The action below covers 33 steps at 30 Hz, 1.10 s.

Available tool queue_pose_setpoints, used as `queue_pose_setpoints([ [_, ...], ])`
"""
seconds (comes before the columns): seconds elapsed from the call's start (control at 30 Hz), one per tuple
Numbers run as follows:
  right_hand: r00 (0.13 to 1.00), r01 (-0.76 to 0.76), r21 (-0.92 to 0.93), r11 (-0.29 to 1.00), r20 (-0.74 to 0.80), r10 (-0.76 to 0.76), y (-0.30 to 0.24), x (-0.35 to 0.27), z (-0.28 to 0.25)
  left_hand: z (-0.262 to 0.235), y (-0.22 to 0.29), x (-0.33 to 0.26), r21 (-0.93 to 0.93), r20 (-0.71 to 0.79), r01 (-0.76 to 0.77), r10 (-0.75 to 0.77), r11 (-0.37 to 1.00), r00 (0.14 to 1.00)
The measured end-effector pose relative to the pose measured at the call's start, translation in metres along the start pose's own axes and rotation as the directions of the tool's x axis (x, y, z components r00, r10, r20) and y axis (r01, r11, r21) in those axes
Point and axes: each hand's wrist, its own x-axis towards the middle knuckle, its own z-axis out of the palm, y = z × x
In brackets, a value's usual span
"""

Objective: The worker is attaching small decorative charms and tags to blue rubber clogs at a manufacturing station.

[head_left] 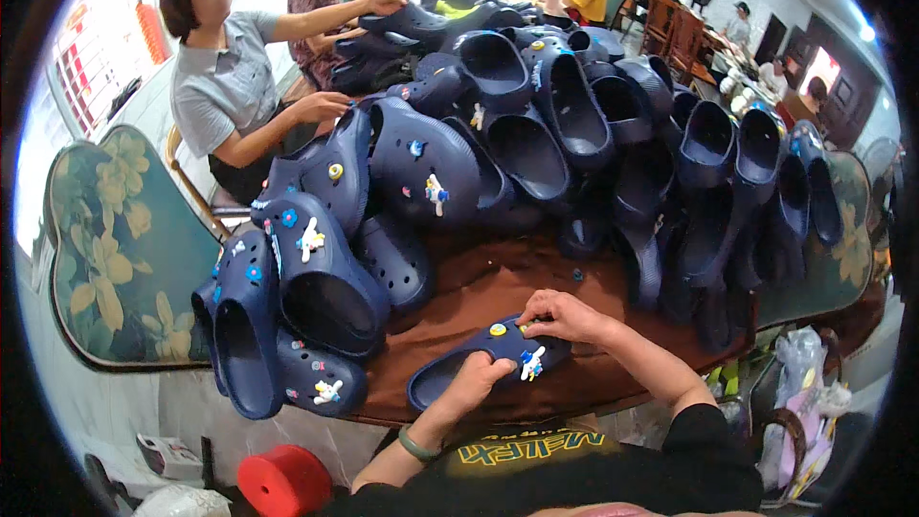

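Observation:
A navy blue foam clog (436, 385) lies in front of me at the table's near edge, its toe pointing right. My left hand (476, 381) grips it by the opening, thumb on the upper and the other fingers mostly hidden. My right hand (567, 316) is closed in a pinch on top of the toe part; what sits between the fingertips is mostly covered. A round yellow charm (498, 330) and a white-and-blue figure charm (531, 364) are fixed to the clog's upper.
Many navy clogs (421, 158), several with charms, are heaped across the brown-covered table (488, 278). Across at the left, a person in a grey shirt (225, 86) reaches into the heap. Floral chair backs (124, 249) flank the table. A red stool (284, 482) stands lower left.

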Motion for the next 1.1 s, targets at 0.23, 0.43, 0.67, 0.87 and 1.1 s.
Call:
queue_pose_setpoints([
  [0.23, 0.981, -0.111, 0.014, 0.994, -0.161, 0.112, 0.014, -0.014, 0.027, -0.002, -0.009, 0.002, -0.075, -0.008, -0.016, 0.016, 0.997, 1.000],
  [0.43, 0.932, -0.126, 0.101, 0.987, -0.329, 0.153, 0.008, -0.020, 0.039, 0.003, 0.001, -0.003, -0.124, -0.013, -0.001, -0.001, 0.992, 1.000],
  [0.67, 0.984, -0.040, 0.211, 0.977, -0.164, 0.076, 0.012, -0.014, 0.024, 0.001, -0.004, -0.004, -0.017, -0.094, -0.004, 0.002, 1.000, 0.996],
  [0.87, 0.962, -0.046, 0.107, 0.993, -0.263, 0.073, 0.020, -0.014, 0.034, 0.006, 0.001, -0.001, -0.050, -0.092, -0.002, -0.002, 0.999, 0.996],
  [1.1, 0.990, 0.122, 0.125, 0.985, -0.079, -0.113, 0.017, -0.014, 0.010, 0.007, 0.006, -0.003, -0.020, -0.101, 0.011, -0.013, 1.000, 0.995],
])
